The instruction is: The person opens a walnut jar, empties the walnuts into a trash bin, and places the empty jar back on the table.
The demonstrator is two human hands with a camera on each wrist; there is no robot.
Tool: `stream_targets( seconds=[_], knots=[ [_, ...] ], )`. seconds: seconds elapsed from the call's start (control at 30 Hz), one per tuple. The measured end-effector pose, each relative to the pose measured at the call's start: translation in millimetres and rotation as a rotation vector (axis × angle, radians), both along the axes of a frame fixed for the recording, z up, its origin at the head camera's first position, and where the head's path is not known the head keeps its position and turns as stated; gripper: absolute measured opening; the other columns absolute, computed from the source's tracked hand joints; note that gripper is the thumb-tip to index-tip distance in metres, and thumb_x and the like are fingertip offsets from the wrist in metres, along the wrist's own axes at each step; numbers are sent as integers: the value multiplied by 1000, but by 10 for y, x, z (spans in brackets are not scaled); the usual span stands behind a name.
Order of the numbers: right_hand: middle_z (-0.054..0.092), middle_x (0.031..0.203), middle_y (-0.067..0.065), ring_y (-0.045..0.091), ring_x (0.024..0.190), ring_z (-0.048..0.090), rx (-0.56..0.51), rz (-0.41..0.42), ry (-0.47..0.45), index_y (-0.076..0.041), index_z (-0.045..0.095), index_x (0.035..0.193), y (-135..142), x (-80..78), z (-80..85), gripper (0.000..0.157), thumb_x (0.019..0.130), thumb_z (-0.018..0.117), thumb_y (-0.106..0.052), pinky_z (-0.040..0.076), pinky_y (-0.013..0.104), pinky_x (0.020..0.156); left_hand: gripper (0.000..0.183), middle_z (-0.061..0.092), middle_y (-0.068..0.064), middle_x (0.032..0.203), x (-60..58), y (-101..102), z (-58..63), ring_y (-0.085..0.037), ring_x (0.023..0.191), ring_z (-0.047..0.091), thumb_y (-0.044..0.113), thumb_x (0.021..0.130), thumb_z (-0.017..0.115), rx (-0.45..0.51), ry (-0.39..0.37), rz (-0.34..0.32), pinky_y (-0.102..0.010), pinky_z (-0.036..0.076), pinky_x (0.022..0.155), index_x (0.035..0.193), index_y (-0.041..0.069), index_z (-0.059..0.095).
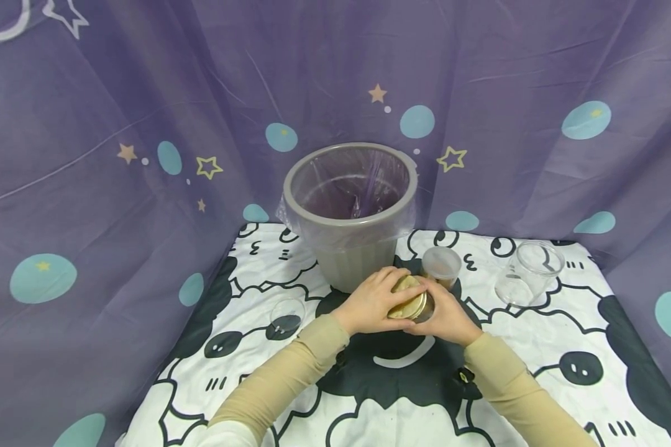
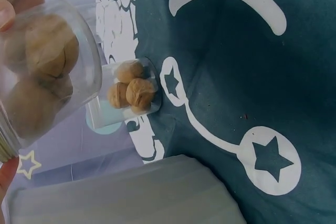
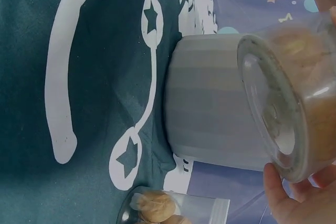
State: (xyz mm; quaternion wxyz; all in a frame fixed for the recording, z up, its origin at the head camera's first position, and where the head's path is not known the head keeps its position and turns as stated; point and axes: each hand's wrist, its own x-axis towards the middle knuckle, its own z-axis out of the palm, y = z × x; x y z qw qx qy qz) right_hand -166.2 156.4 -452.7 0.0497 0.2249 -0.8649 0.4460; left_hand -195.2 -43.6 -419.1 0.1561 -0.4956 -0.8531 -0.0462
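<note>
Both hands hold a clear plastic jar above the cloth, in front of the bin. Several walnuts lie inside it. My left hand grips the gold lid, with fingers bent over its edge. The right hand is wrapped around the jar's side, its fingertips near the base in the right wrist view. The jar is tilted, and the lid sits on its mouth. Just behind the right hand, a second clear container stands upright with walnuts in it.
A grey bin with a clear liner stands at the back centre. An uncovered clear jar stands at the right. At the left lies a clear round piece, probably a lid. Purple curtain surrounds the cloth-covered table.
</note>
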Motion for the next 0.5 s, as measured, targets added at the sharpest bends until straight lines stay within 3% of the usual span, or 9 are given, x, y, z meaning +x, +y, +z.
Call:
stream_targets(
  seconds=[0.5],
  knots=[
    [54, 126, 13, 29, 111, 54, -25, -34, -41, -11, 44, 134, -46, 16, -34, 92, 54, 89, -22, 44, 50, 93, 62, 53, -6, 121, 1, 67, -69, -20, 103, 52, 61, 82, 56, 85, 162, 43, -31, 48, 90, 132, 25, 51]
  ],
)
